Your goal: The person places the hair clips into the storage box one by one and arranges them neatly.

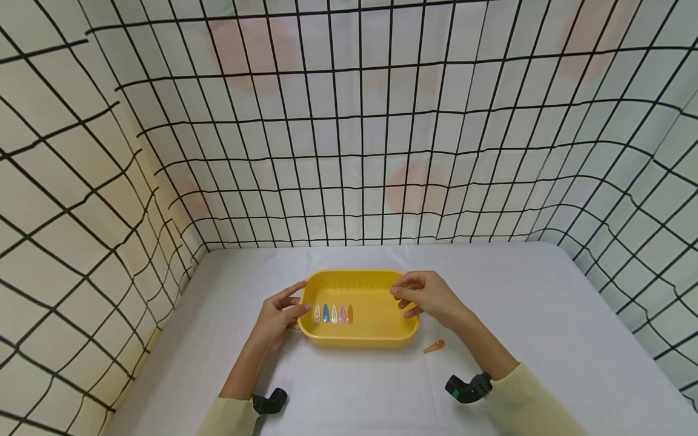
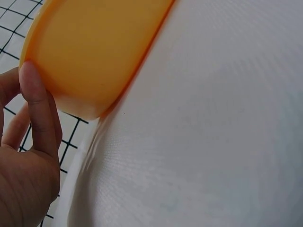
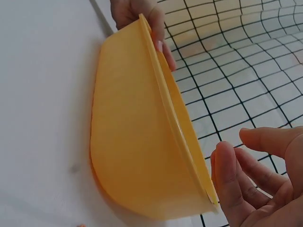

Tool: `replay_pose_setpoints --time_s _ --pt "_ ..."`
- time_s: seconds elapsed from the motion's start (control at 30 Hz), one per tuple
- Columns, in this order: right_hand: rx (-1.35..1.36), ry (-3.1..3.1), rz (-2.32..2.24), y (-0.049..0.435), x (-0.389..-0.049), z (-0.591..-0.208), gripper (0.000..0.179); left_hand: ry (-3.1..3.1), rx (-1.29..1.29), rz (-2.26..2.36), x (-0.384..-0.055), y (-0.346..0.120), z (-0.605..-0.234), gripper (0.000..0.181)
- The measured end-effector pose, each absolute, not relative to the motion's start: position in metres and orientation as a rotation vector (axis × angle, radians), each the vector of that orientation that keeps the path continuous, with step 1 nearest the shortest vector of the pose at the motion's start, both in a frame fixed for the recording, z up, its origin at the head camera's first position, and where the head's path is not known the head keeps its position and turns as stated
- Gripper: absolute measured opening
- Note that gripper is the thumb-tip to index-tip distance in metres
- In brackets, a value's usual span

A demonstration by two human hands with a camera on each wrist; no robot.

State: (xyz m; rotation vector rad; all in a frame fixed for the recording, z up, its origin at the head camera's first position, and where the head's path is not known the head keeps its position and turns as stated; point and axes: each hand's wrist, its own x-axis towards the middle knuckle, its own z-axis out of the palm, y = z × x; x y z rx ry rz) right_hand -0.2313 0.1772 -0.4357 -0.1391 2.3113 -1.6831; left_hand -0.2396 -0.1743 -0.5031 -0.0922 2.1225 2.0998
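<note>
A yellow plastic tray [image 1: 360, 342] with a raised rim sits on the table. Along its left part lie several small snap hair clips in a row: whitish [image 1: 317, 313], blue [image 1: 326, 313], another whitish one, pink-purple [image 1: 342, 313] and orange [image 1: 350, 313]. My left hand [image 1: 275, 318] pinches the tray's left end, thumb over the rim and fingers outside, as the left wrist view also shows. Over the tray's right end hovers my right hand [image 1: 428, 297], fingers loosely bent, with a gap between thumb and forefinger and nothing held. Another orange hair clip [image 1: 434, 346] lies outside the tray, at its front right.
White cloth covers the table [image 1: 349, 393]. Black grid netting [image 1: 360, 151] over pale sheets stands behind and on both sides. Each wrist wears a dark camera mount, the left one [image 1: 269, 401] and the right one [image 1: 469, 387], close above the tabletop.
</note>
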Motion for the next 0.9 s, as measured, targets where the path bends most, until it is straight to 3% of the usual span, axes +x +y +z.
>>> replay_pose_setpoints --time_s 0.9 --pt "-0.16 2.513 -1.437 0.257 -0.203 -0.468 0.037 2.119 -0.114 2.094 -0.239 -0.174 -0.501 0.062"
